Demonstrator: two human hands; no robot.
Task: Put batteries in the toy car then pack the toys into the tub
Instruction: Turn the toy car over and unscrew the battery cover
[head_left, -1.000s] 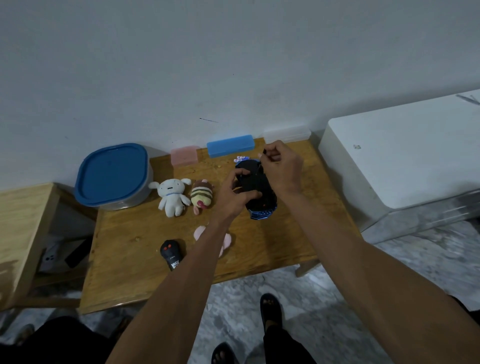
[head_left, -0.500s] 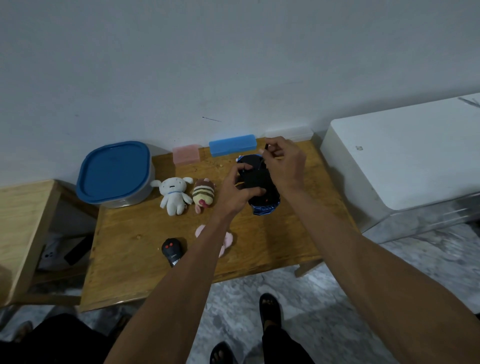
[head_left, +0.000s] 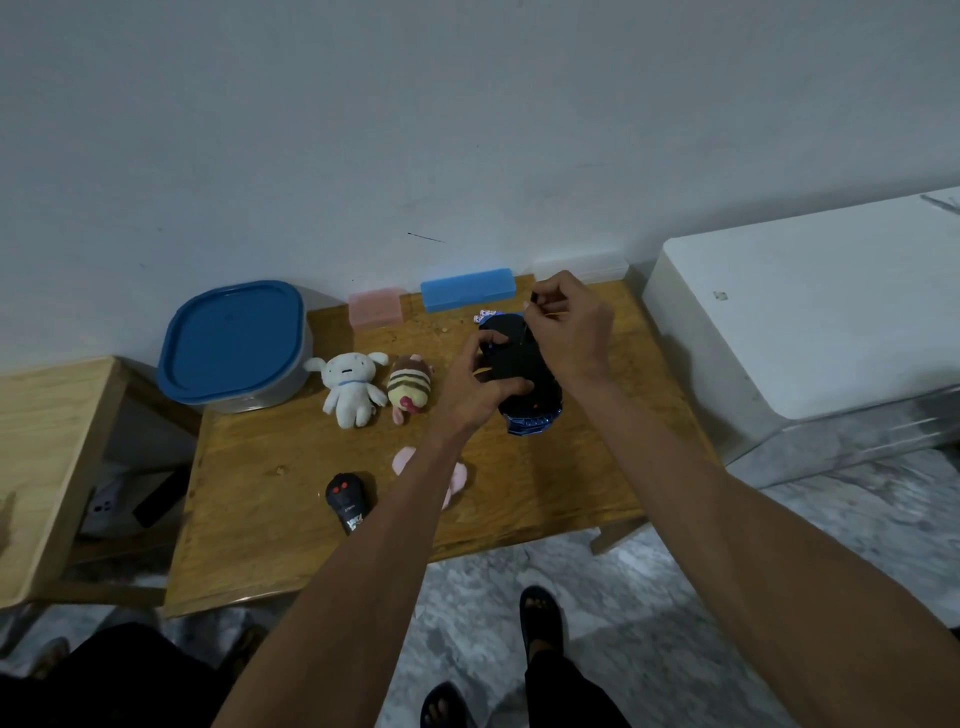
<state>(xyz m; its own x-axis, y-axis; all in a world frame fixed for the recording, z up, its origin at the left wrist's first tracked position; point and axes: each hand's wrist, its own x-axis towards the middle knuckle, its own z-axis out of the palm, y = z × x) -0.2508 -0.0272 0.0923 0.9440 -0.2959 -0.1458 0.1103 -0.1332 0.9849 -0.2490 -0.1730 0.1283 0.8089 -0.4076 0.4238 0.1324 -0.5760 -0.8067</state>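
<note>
Black underside up: toy car (head_left: 522, 376) on the wooden table (head_left: 270, 488), right of centre, blue body edge at the near end. Left hand (head_left: 470, 392) curled round the car's left flank, fingers pressed on the black base. Right hand (head_left: 569, 327) above the car's far end, thumb and forefinger pinched on something small and dark; too small to tell what. Tub (head_left: 234, 348) at the back left corner, blue lid on. 2 plush toys between tub and car: white plush dog (head_left: 349, 387) and striped plush (head_left: 410, 389), just beside each other. Pink plush (head_left: 457, 478) partly hidden under the left forearm. Black remote control (head_left: 347, 501) near the front edge. Pink case (head_left: 375, 307) and blue case (head_left: 467, 289) against the wall.
</note>
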